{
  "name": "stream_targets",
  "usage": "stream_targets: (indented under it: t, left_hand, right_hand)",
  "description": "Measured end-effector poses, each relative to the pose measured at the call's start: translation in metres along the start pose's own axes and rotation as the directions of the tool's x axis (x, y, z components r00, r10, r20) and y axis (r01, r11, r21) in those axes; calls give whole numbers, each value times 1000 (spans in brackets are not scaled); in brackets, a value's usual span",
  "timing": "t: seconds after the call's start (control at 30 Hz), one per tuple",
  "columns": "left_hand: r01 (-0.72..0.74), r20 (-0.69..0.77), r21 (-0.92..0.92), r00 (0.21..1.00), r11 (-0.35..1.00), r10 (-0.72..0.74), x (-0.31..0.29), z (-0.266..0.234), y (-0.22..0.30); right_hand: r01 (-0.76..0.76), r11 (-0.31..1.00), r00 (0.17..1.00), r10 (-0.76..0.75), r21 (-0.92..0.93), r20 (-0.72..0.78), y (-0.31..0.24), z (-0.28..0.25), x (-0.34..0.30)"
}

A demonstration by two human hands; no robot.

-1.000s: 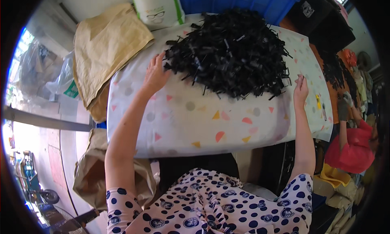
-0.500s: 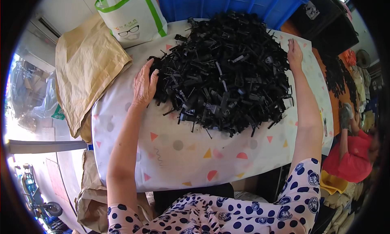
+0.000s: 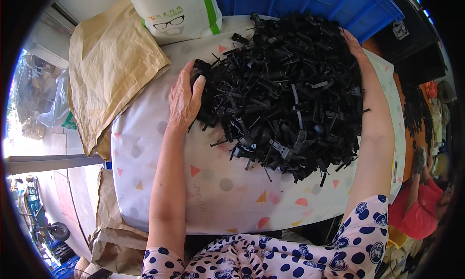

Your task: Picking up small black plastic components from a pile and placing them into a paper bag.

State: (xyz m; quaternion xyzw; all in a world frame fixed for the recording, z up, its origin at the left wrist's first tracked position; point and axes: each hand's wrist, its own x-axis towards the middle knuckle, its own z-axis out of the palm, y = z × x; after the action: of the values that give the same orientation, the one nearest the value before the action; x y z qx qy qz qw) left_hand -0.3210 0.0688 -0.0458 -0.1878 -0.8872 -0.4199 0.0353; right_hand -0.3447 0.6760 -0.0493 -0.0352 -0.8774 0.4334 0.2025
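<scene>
A large heap of small black plastic clip-like parts (image 3: 286,100), with thin prongs sticking out, lies on the patterned tablecloth (image 3: 218,201). Against the heap's left edge rests my left hand (image 3: 186,99), its thumb apart from the fingers and the fingertips touching black parts. On the far right side, my right hand (image 3: 352,42) reaches round the heap with outstretched fingers, some of them hidden behind the parts. My right forearm runs close along the heap's right side. Neither hand grasps a part that I can make out.
Behind the heap stands a blue plastic crate (image 3: 310,7). A white bag with green trim (image 3: 172,17) and brown paper (image 3: 114,70) are at the far left. More black parts (image 3: 415,104) lie on a brown surface at right, near a person in a red shirt (image 3: 417,209).
My right hand has moved farther round the back right of the heap, and its forearm now lies closer to the parts. My left hand stays at the left edge. The whole view has shifted.
</scene>
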Motion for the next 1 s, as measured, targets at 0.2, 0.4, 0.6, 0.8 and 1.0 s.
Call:
stream_targets:
  t: [0.2, 0.4, 0.6, 0.8, 1.0]
  left_hand:
    - [-19, 23, -36, 1000, 999, 19, 2, -7, 6]
    - [-21, -42, -234, 999, 972, 11, 3, -6, 15]
    - [-64, -113, -316, 993, 947, 29, 10, -5, -5]
    - [-7, -114, -388, 993, 922, -41, 11, -8, -11]
    - [3, -113, -375, 992, 927, -49, 11, -3, -13]
  right_hand:
    - [-23, 960, 968, 92, -280, 235, -79, 24, -31]
    - [-13, 978, 960, -46, 208, 275, -156, 55, -78]
    - [179, 983, 932, -179, 28, 316, -178, 74, -79]
    - [-68, 997, 956, 74, -31, 283, -184, 61, -72]
    - [99, 723, 988, -153, -683, -18, -85, 23, -20]
